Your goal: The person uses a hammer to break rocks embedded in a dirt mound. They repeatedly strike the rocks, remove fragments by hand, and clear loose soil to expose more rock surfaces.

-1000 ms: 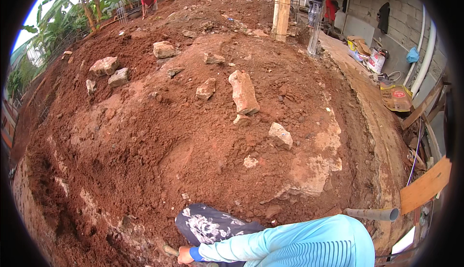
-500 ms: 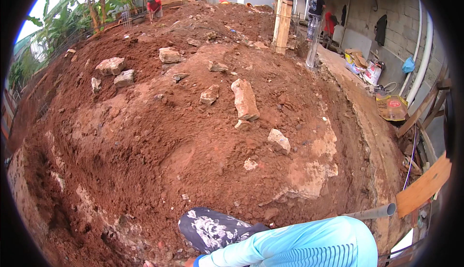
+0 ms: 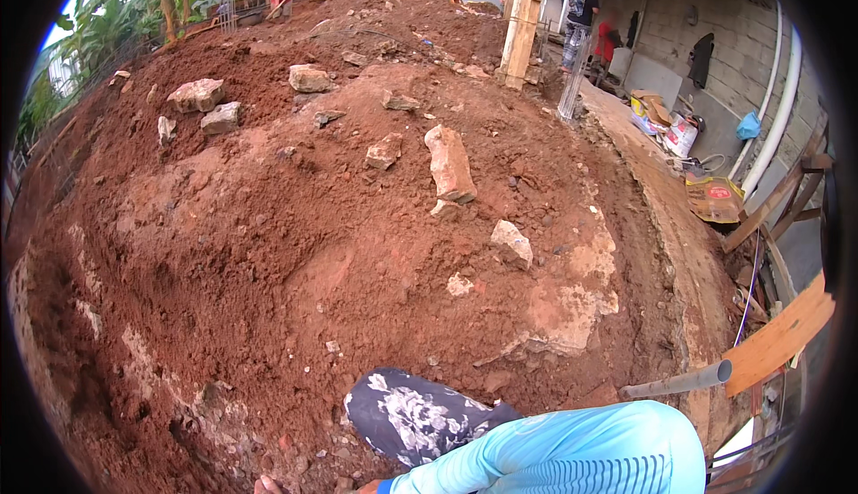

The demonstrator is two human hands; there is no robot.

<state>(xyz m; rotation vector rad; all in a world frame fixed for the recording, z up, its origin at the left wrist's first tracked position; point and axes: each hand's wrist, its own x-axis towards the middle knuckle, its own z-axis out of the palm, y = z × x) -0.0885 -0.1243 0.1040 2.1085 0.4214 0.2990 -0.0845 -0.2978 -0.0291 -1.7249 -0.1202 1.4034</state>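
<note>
Loose, crumbly reddish-brown soil (image 3: 268, 306) spreads in a broad, uneven mound, its surface lumpy, darker and rougher toward the lower left.

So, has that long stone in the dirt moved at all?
No. The long stone shows no shift either way: its lower end still lies right by the small stone.

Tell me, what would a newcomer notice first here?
The red soil comes first, filling most of the view, with a long pale rock just above the middle. Next is the bright blue sleeve at the bottom, right of centre, beside a dark flowered trouser leg.
</note>
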